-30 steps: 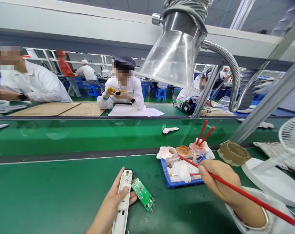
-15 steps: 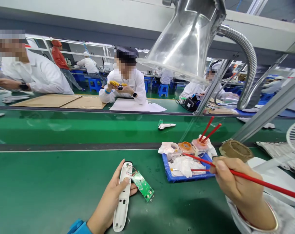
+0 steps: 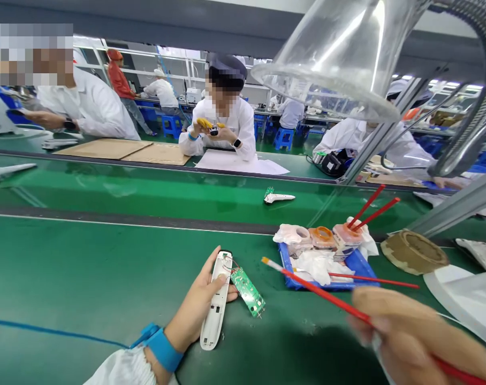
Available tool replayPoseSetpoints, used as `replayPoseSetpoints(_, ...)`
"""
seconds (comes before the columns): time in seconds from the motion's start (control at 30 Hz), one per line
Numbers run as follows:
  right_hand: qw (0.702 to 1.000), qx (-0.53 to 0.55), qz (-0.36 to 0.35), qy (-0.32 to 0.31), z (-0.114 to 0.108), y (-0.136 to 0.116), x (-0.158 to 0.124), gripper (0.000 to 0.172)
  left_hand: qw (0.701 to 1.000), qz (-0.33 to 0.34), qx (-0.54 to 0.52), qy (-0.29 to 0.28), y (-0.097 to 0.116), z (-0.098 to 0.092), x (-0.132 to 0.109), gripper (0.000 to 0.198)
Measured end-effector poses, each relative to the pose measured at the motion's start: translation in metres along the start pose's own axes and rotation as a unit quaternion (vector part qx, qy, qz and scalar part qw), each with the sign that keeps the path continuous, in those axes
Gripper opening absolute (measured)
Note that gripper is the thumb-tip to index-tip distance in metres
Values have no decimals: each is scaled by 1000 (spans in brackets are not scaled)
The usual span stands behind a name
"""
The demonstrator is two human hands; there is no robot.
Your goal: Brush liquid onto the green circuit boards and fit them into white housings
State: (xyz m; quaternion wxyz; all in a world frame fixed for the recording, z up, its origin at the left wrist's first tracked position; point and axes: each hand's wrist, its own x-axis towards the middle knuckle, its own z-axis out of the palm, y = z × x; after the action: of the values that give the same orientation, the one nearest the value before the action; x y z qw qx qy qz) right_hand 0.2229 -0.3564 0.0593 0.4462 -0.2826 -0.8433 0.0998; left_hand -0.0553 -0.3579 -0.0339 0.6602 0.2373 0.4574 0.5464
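My left hand (image 3: pixel 198 299) is closed round a long white plastic housing (image 3: pixel 213 326), its hollow inner side facing up. Thin wires run from the housing's top to a green circuit board (image 3: pixel 248 292) hanging off its right side. In my right hand (image 3: pixel 423 331), blurred by motion, is a thin red-handled paintbrush (image 3: pixel 323 293). Its pale flat tip points left, over the mat between the circuit board and a blue tray (image 3: pixel 287 278). White tissue (image 3: pixel 317 266), small jars and a second red brush (image 3: pixel 379 279) lie in or across the tray.
A clear lamp-like hood (image 3: pixel 331 64) hangs above on a flexible metal arm. Behind the tray, a conveyor (image 3: pixel 166 195) carries another white housing (image 3: pixel 281 198) with a board. A brown tape roll (image 3: pixel 415 251) stands at right. Co-workers in white sit across the line.
My right hand has moved down and toward me, drawing the brush away from the jars, its tip now left of the tray. The view has shifted; my left hand keeps its hold.
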Motion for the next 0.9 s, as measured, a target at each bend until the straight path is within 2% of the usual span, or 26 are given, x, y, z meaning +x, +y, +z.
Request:
replayPoseSetpoints(0.03, 998, 47, -20, -45, 9, -2, 4, 20, 1000, 1, -2, -3, 0, 0, 0, 80)
replayPoseSetpoints(0.1, 988, 106, -60, -90, 29, -2, 14, 21, 1000, 0, -4, -3, 0, 0, -1, 79)
replayPoseSetpoints(0.2, 980, 144, -81, -110, 52, 5, 24, 18, 1000, -5, 5, -2, 0, 0, -1, 79)
replayPoseSetpoints(0.3, 979, 148, -91, -111, 61, 10, 23, 16, 1000, -5, 5, -11, 0, 0, -1, 79)
replayPoseSetpoints(0.63, 992, 56, -79, -81, 51, 8, 25, 18, 1000, -3, 6, -4, 1, 4, -4, 78)
replayPoseSetpoints(0.8, 995, 23, -50, -79, 36, 15, 15, 18, 1000, 8, -11, 1, 0, 2, 0, 76)
replayPoseSetpoints(0.87, 998, 29, -7, -51, 27, 19, 4, 20, 999, 33, -17, 26, 6, -4, 8, 75)
replayPoseSetpoints(0.9, 999, 39, 22, -10, 22, 23, -3, 22, 998, 52, -12, 43, 11, -8, 15, 76)
